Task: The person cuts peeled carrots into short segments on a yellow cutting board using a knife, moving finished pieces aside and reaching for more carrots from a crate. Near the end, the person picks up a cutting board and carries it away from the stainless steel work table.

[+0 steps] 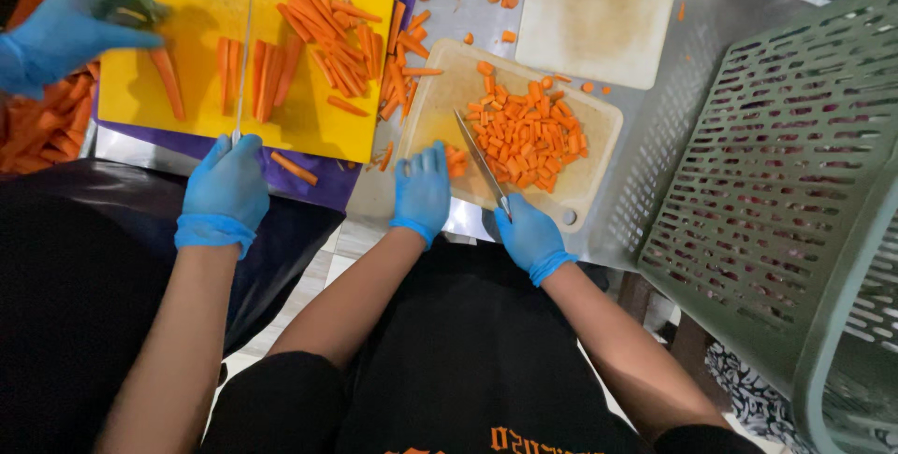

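Most carrot pieces [528, 136] already diced on pale board [599, 192]; few sticks left under left hand [421, 187], grip pressing them; right hand [528, 234] grip closed on knife [482, 162].

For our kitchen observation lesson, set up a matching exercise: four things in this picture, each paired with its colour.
Things:
1. gloves
2. left-hand cutting board
3. diced carrot pieces
4. plastic crate

Colours:
a. orange
b. pale green
c. blue
d. yellow

Pairs: 1-c, 2-d, 3-a, 4-b
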